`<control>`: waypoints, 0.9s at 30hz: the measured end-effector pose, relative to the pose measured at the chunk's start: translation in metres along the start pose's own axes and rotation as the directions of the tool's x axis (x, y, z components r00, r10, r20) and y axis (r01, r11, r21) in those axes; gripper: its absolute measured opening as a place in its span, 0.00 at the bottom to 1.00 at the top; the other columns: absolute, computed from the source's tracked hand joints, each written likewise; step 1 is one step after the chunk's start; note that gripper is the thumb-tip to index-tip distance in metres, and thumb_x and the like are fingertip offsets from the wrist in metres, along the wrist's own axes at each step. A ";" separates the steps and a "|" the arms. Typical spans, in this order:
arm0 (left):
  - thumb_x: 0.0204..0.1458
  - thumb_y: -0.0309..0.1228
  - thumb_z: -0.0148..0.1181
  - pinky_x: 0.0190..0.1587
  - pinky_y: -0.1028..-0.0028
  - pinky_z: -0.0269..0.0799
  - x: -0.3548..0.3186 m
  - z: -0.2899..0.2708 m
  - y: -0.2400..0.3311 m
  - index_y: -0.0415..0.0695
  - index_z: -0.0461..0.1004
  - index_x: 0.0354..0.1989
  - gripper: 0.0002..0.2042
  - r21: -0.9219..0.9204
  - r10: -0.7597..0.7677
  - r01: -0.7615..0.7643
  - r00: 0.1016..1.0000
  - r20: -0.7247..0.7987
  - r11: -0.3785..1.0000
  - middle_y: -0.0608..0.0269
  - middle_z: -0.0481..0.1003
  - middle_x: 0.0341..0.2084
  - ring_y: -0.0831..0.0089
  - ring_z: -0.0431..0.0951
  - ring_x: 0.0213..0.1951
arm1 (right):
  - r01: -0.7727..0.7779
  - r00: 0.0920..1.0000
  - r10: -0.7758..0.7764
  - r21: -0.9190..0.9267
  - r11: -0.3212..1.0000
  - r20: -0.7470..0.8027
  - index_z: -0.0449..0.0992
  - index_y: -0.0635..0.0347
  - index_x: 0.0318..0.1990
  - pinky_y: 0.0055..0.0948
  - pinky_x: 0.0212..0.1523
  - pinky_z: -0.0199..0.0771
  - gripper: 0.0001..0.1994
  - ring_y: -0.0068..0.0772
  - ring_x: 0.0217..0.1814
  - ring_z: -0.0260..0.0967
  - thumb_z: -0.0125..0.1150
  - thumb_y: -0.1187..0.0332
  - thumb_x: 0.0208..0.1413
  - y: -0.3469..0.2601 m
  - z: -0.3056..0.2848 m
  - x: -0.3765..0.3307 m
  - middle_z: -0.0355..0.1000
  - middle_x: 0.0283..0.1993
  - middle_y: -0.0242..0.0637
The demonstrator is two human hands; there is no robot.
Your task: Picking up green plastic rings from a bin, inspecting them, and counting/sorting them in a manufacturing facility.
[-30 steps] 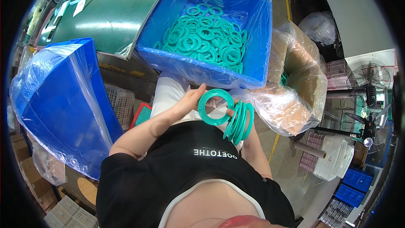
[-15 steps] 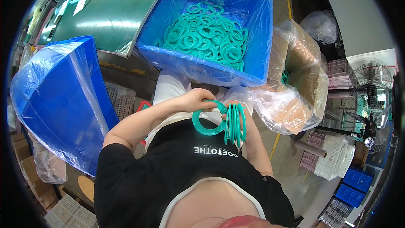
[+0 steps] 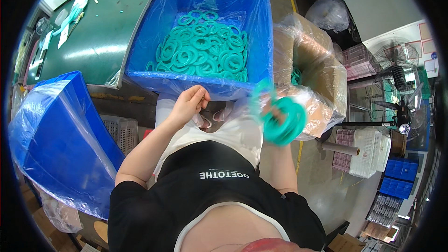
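Note:
My left hand (image 3: 192,101) is closed, its fingers curled in front of the blue bin's near wall, and no ring shows in it. Over to the right, my right hand (image 3: 277,113) holds a bunch of green rings (image 3: 295,120), flat and round, smeared by motion. One more blurred green ring (image 3: 255,103) shows at the bunch's upper left; whether it is held or loose I cannot tell. The rings partly cover the right fingers. Many like rings (image 3: 200,43) lie heaped in the blue bin (image 3: 254,32), which is lined with clear plastic.
Right of the bin stands a cardboard box (image 3: 326,72) lined with clear plastic, with some green rings inside. A tilted blue bin (image 3: 56,135) is at the left. Behind it is a green-topped table (image 3: 109,23). A standing fan (image 3: 399,84) is at far right.
My left hand has let go of the ring it held and moved left. My right hand has swung right with the bunch, toward the cardboard box. The view has shifted slightly.

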State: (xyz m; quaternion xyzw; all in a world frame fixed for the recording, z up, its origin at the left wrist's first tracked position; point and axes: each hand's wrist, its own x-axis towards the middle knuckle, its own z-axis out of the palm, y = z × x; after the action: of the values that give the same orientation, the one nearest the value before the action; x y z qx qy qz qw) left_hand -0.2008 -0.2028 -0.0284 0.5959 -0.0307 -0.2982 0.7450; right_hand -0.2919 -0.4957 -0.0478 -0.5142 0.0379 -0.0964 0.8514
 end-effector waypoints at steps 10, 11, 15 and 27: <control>0.58 0.31 0.51 0.27 0.85 0.56 -0.021 0.031 -0.015 0.38 0.73 0.39 0.09 -0.154 -0.220 0.269 0.936 0.276 0.951 0.73 0.67 0.25 0.88 0.61 0.25 | -0.303 0.953 0.302 0.146 0.942 0.033 0.67 0.62 0.49 0.20 0.30 0.68 0.16 0.22 0.29 0.67 0.59 0.73 0.52 0.039 -0.003 0.002 0.68 0.28 0.29; 0.59 0.32 0.51 0.28 0.85 0.55 -0.023 0.040 -0.015 0.38 0.73 0.39 0.10 -0.101 -0.173 0.207 0.948 0.268 0.973 0.74 0.66 0.24 0.89 0.60 0.25 | -0.318 0.948 0.316 0.152 0.936 0.039 0.67 0.62 0.49 0.20 0.30 0.68 0.16 0.22 0.29 0.67 0.59 0.73 0.52 0.039 0.014 -0.001 0.68 0.28 0.29; 0.61 0.36 0.49 0.28 0.84 0.56 -0.023 0.046 -0.029 0.39 0.72 0.38 0.12 0.208 0.054 -0.127 0.944 0.326 0.970 0.76 0.64 0.23 0.89 0.59 0.26 | -0.392 0.920 0.360 -0.389 0.833 -0.157 0.71 0.61 0.41 0.22 0.32 0.70 0.11 0.22 0.30 0.69 0.58 0.76 0.49 0.048 0.049 -0.007 0.71 0.29 0.29; 0.62 0.34 0.45 0.30 0.82 0.66 -0.029 0.033 -0.031 0.41 0.70 0.39 0.10 0.170 -0.010 -0.013 0.991 0.133 0.985 0.71 0.69 0.27 0.86 0.67 0.26 | -0.088 0.996 0.076 -0.432 0.898 -0.044 0.68 0.59 0.35 0.27 0.29 0.65 0.09 0.25 0.30 0.66 0.57 0.64 0.55 0.070 0.014 -0.011 0.69 0.26 0.32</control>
State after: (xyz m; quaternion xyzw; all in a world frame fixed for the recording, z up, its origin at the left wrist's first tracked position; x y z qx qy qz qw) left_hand -0.2505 -0.2206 -0.0384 0.6364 -0.1061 -0.3330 0.6876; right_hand -0.2913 -0.4498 -0.1033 -0.6873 0.0908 -0.0563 0.7184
